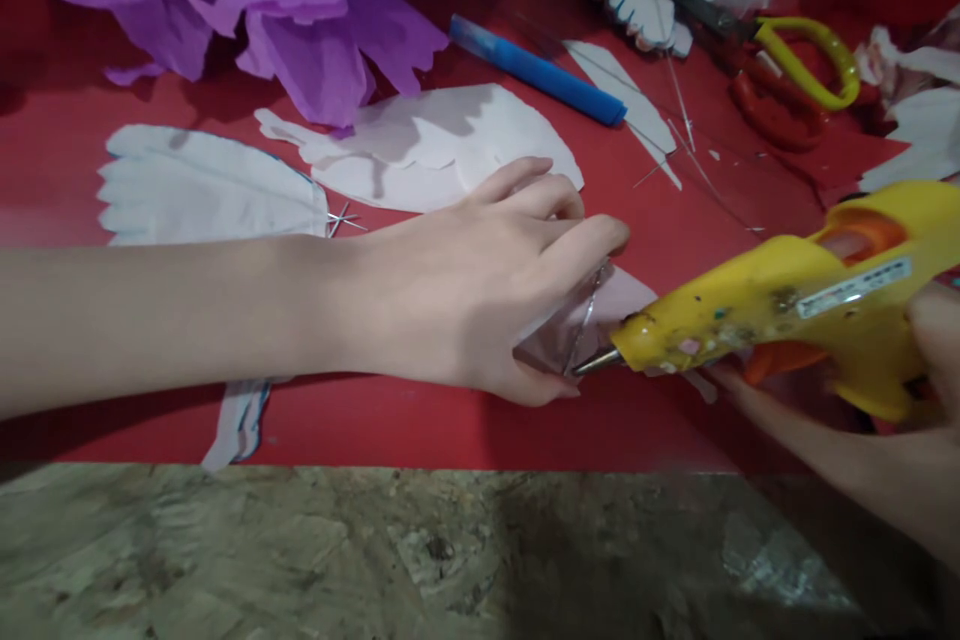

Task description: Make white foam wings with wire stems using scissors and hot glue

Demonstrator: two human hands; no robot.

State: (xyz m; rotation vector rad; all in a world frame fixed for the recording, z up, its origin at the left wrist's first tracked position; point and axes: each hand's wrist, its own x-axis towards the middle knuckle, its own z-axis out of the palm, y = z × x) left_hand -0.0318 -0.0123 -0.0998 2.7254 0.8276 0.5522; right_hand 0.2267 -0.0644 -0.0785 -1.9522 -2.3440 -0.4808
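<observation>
My left hand point(480, 285) reaches across the red sheet point(420, 420) and pinches a small clear plastic piece point(574, 325) that lies over a pale pink paper shape point(626, 295). My right hand point(926, 370) grips a yellow hot glue gun point(787, 305) with an orange trigger. Its metal nozzle point(596, 360) touches the edge of the plastic piece just beside my left thumb. Most of the right hand's fingers are out of view at the frame's edge.
White feather-shaped paper cutouts point(210, 185) point(442, 145) lie beyond my left arm. A purple crepe paper flower point(300, 10) is at the back left. A blue marker point(536, 70) and yellow-handled scissors point(806, 60) lie at the back right. A worn stone surface point(375, 550) runs along the front.
</observation>
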